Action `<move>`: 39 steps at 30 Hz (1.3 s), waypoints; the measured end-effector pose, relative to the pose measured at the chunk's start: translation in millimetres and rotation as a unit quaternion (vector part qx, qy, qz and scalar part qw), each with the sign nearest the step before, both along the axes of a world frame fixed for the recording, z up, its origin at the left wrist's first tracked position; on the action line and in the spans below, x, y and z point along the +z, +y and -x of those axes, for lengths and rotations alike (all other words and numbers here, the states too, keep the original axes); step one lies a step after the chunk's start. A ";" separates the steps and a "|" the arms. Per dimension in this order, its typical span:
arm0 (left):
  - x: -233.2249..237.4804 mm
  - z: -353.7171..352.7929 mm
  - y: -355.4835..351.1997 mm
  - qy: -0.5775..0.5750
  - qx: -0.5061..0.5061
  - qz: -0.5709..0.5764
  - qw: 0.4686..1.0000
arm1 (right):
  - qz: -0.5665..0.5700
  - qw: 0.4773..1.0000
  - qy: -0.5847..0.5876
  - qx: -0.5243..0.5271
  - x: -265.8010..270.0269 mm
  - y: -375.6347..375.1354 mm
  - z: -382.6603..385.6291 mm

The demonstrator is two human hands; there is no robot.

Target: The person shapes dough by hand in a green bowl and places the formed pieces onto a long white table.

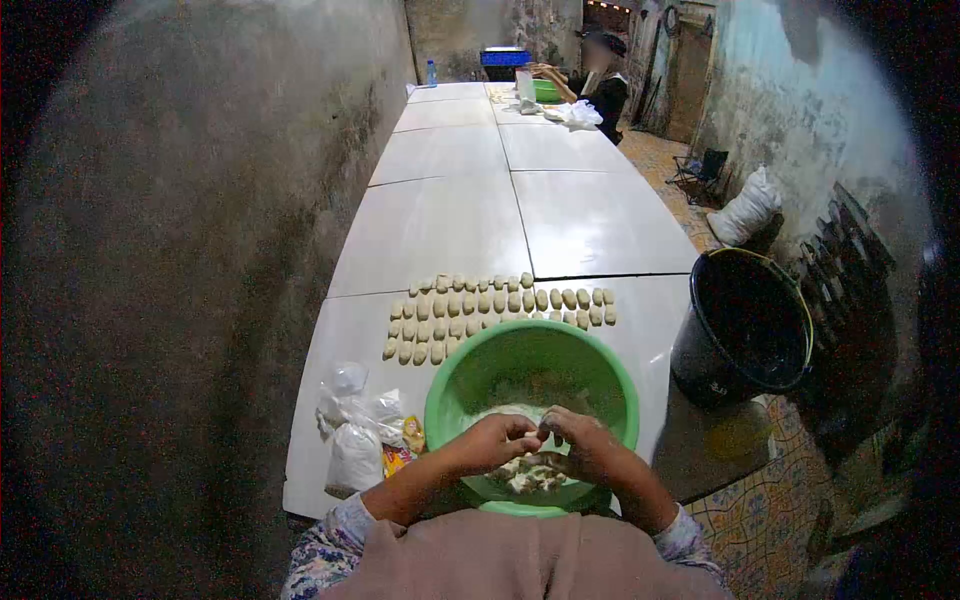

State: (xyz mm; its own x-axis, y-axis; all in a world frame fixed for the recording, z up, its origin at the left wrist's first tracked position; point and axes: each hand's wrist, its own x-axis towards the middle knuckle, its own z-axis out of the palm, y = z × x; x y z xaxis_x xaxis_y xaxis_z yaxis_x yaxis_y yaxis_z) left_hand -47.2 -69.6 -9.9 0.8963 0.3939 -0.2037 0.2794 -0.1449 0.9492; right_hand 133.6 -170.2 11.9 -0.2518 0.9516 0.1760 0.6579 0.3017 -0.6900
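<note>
Dough pieces (439,306), rowed on white table (430,225); green bowl (520,350) nearer; black bucket (705,350) right; stained wall (250,250); left hand (500,442), right hand (582,440) meeting, grip unclear to me.

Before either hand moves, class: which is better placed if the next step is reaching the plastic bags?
Probably the left hand: the plastic bags lie on its side of the green bowl, while the right hand would cross past it.

This looks like a small food workshop: rows of shaped dough pieces (455,305) cover part of a long tiled table (430,225). Stained bare walls (270,200) enclose it.
</note>
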 end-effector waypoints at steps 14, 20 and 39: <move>0.8 3.1 1.2 -0.036 0.044 0.015 0.998 | -0.016 0.999 -0.007 -0.031 -7.3 0.8 -3.1; -2.8 4.0 7.1 0.019 -0.058 0.005 0.998 | 0.007 0.999 -0.036 -0.027 -4.4 0.6 -3.6; -9.3 1.8 4.1 -0.005 -0.060 -0.093 0.994 | 0.019 0.989 0.126 -0.068 3.1 -2.7 1.5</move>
